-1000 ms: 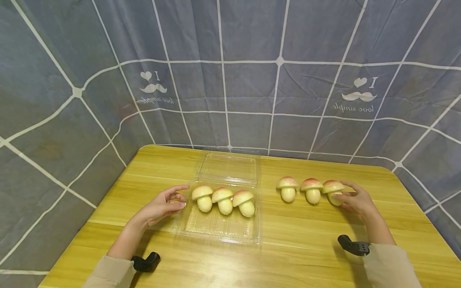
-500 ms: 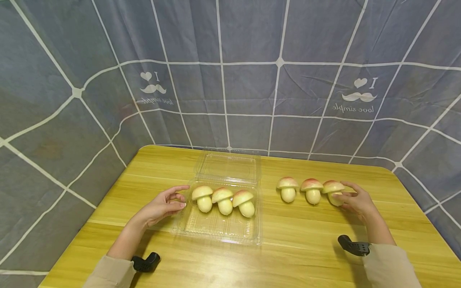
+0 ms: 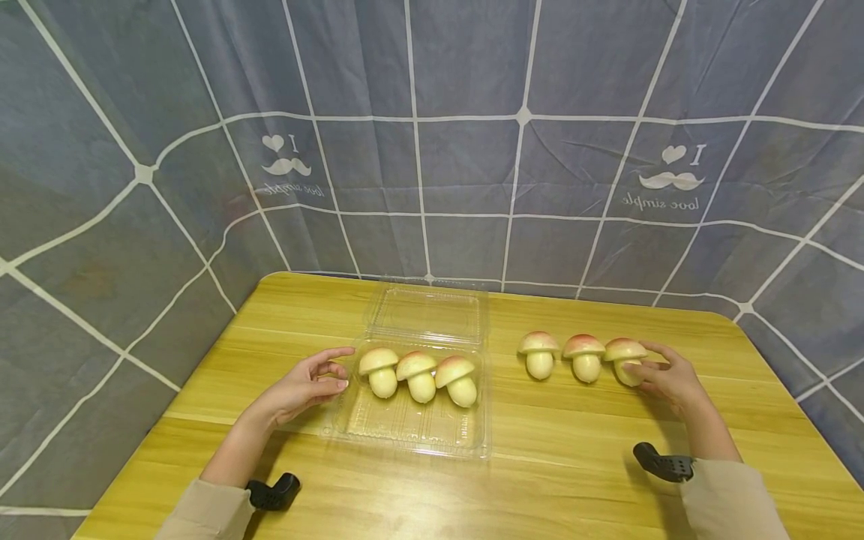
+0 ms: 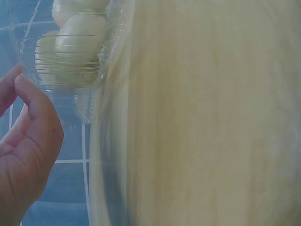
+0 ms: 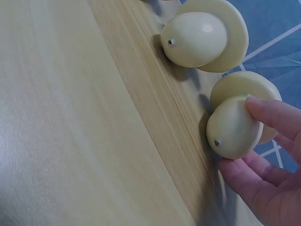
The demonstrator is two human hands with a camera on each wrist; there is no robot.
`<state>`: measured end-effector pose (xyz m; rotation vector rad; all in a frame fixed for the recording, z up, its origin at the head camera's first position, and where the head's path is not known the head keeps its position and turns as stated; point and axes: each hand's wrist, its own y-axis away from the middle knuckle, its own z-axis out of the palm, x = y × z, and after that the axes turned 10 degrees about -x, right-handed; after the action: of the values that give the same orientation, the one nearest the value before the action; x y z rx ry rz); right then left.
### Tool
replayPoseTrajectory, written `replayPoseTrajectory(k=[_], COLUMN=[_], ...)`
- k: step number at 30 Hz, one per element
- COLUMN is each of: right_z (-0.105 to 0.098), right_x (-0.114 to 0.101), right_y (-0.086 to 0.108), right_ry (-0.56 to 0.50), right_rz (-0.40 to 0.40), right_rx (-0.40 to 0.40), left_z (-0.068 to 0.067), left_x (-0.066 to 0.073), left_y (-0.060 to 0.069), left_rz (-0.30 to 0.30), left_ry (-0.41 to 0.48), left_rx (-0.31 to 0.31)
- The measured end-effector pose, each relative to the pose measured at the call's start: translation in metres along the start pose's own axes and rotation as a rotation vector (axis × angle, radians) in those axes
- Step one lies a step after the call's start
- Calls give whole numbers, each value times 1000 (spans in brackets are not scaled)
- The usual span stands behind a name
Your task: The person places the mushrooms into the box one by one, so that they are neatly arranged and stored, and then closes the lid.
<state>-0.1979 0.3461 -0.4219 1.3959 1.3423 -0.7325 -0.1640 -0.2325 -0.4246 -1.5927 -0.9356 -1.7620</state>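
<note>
A clear plastic clamshell box (image 3: 412, 435) lies with its lid back, holding three toy mushrooms, one of them the middle mushroom (image 3: 420, 379). My left hand (image 3: 304, 386) is at the box's left side with loosely bent fingers. In the left wrist view its fingertips come close to the box wall; I cannot tell whether they touch. On the right stands a row of three more mushrooms with reddish caps. My right hand (image 3: 671, 381) holds the rightmost mushroom (image 5: 235, 127) between thumb and fingers, the mushroom still at the table surface.
The wooden table (image 3: 560, 472) backs onto a grey curtain (image 3: 466, 165) with white grid lines. Two other mushrooms, the left one (image 3: 539, 360) and the middle one (image 3: 585, 364), stand left of my right hand. The transparent lid (image 3: 428, 313) lies behind the box.
</note>
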Motion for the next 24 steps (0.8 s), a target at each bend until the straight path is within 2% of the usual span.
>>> replayPoseTrajectory(k=[11,24], right_z=[0,-1], right_x=[3,5], right_y=[1,5], right_ry=[-94,-137], right_rz=[-25,-26], right_rx=[-8,-22], left_z=[0,-1], left_x=[0,0], left_y=[-1,-1], left_rz=[-14,-14], left_ry=[-7,-4], left_rx=[2,-3])
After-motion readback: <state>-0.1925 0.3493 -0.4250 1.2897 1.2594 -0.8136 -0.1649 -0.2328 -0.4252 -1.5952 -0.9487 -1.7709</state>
